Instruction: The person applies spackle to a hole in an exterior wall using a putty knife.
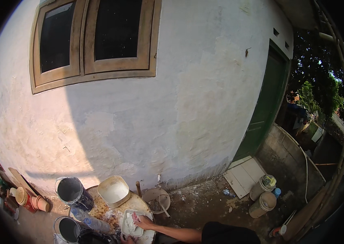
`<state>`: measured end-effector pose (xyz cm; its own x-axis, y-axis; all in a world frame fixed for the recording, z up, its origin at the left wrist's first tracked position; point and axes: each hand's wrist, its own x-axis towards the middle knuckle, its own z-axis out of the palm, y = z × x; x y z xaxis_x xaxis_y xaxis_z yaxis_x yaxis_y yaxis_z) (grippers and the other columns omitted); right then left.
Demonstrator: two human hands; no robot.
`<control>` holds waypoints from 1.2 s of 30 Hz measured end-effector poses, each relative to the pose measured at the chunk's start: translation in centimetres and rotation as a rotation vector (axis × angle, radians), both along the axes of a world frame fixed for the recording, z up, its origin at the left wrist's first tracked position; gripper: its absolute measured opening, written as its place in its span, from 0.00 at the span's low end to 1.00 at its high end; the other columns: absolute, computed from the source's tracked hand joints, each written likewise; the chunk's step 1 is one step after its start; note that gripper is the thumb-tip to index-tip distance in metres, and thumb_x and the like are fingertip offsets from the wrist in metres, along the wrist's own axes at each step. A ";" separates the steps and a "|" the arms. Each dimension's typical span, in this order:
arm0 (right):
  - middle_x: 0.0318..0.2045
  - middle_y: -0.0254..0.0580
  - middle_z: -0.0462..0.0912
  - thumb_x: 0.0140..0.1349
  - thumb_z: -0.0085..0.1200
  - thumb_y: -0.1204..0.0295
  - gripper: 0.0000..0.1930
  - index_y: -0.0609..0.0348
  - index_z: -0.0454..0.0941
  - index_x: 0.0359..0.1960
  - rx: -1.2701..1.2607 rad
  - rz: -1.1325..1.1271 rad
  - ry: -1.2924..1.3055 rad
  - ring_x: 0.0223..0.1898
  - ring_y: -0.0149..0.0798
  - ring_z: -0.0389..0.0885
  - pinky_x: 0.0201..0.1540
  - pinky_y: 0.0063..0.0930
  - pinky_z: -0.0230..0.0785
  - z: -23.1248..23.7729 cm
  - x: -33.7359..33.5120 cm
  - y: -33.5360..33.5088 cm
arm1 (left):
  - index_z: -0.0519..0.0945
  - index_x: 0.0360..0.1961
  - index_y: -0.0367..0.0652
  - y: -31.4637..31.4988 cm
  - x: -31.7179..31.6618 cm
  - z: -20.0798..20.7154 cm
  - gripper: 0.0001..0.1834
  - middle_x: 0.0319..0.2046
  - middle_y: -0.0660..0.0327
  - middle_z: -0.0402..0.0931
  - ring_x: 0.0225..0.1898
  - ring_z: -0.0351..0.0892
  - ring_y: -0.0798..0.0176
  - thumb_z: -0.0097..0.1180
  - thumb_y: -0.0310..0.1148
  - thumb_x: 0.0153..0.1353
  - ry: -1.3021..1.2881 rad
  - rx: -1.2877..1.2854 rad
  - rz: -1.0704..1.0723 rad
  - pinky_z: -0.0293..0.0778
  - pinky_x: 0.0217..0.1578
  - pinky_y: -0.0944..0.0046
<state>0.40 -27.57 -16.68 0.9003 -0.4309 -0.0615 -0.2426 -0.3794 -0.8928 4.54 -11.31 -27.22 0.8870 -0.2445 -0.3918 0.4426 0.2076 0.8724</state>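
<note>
Holds the right hand [144,222] bent downward over a white rectangular plastic tray [140,232] of pale, thick-looking paste [129,225]; cannot tell whether with fingers spread, pressed together or pinching anything. Has the left hand [128,240] just below those fingers, by the tray's near edge, mostly out of view; cannot tell whether gripping or only resting. Could tip the tray and spill paste by pressing hard on one rim without steadying the other. Has the tray right under the right-hand fingers, on a round, brown-stained tabletop [99,207]. Left of the fingers, shows clear plastic bottles [99,224]; could knock these with a wide leftward sweep. Farther left, shows a dark open bucket [64,225]. Beyond the fingers, shows a cream rounded-square basin [119,202], and to their right a round greyish tub [151,196] holding a pale stick [164,209]; could snag the stick by swinging the forearm outward. Well beyond the fingers, ends at a patchy whitewashed wall [139,122] and, far right, a dark green door [261,118]
</note>
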 end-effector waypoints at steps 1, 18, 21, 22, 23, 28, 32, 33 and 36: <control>0.25 0.56 0.79 0.56 0.49 0.60 0.17 0.66 0.74 0.30 0.004 0.015 0.111 0.33 0.55 0.79 0.36 0.43 0.66 2.0 -0.4 0.1 | 0.55 0.62 0.45 1.7 -0.8 -0.7 0.36 0.41 0.49 0.66 0.30 0.70 0.54 0.42 0.15 0.49 0.019 0.018 0.016 0.83 0.31 0.47; 0.24 0.53 0.78 0.56 0.52 0.67 0.12 0.69 0.74 0.29 -0.073 -0.009 0.061 0.27 0.46 0.79 0.31 0.39 0.67 4.5 -0.2 -0.5 | 0.55 0.62 0.43 0.9 -1.6 6.8 0.27 0.32 0.58 0.71 0.27 0.76 0.65 0.45 0.21 0.63 0.133 0.040 -0.031 0.81 0.32 0.62; 0.22 0.52 0.78 0.55 0.52 0.67 0.12 0.69 0.74 0.28 -0.084 -0.017 0.065 0.25 0.43 0.78 0.29 0.38 0.66 3.6 -0.3 -0.2 | 0.55 0.62 0.42 0.6 -1.6 7.0 0.27 0.32 0.58 0.71 0.27 0.76 0.65 0.45 0.21 0.62 0.109 0.051 -0.029 0.81 0.32 0.62; 0.21 0.51 0.77 0.56 0.52 0.67 0.12 0.69 0.74 0.28 -0.113 0.005 0.093 0.24 0.41 0.77 0.28 0.38 0.66 3.4 -0.4 0.0 | 0.55 0.62 0.42 0.7 -1.7 7.1 0.27 0.33 0.57 0.71 0.28 0.76 0.64 0.46 0.21 0.63 0.135 0.041 -0.015 0.82 0.32 0.61; 0.21 0.51 0.77 0.56 0.52 0.67 0.12 0.69 0.74 0.28 -0.104 0.008 0.100 0.24 0.41 0.77 0.28 0.38 0.66 3.2 -0.5 0.1 | 0.55 0.62 0.42 0.6 -1.6 7.4 0.27 0.33 0.57 0.71 0.28 0.76 0.64 0.46 0.21 0.63 0.142 0.049 -0.013 0.82 0.32 0.61; 0.20 0.52 0.77 0.55 0.52 0.67 0.13 0.68 0.73 0.27 -0.157 -0.068 -0.039 0.22 0.45 0.75 0.27 0.40 0.64 2.8 -0.7 -0.3 | 0.55 0.62 0.41 0.7 -1.7 8.2 0.27 0.34 0.56 0.72 0.28 0.77 0.63 0.46 0.22 0.63 0.114 0.066 -0.023 0.82 0.31 0.62; 0.24 0.53 0.79 0.55 0.53 0.65 0.14 0.67 0.75 0.31 -0.212 -0.044 0.103 0.26 0.48 0.77 0.32 0.38 0.67 3.9 -0.1 -0.5 | 0.55 0.63 0.41 0.8 -1.6 7.7 0.27 0.31 0.57 0.73 0.27 0.77 0.65 0.45 0.22 0.63 0.090 0.082 -0.020 0.82 0.31 0.63; 0.25 0.52 0.79 0.55 0.52 0.65 0.14 0.67 0.76 0.32 -0.213 -0.066 0.097 0.28 0.47 0.78 0.33 0.37 0.67 3.9 -0.3 -0.6 | 0.56 0.63 0.41 0.5 -1.6 8.0 0.27 0.31 0.57 0.74 0.27 0.77 0.66 0.45 0.21 0.62 0.075 0.059 -0.016 0.82 0.31 0.63; 0.24 0.50 0.80 0.55 0.51 0.69 0.11 0.68 0.75 0.31 -0.026 0.015 0.014 0.28 0.43 0.79 0.33 0.36 0.68 3.5 -0.6 -1.0 | 0.57 0.63 0.41 0.1 -1.3 7.8 0.27 0.37 0.53 0.74 0.29 0.78 0.65 0.46 0.20 0.61 0.092 0.059 -0.019 0.82 0.30 0.64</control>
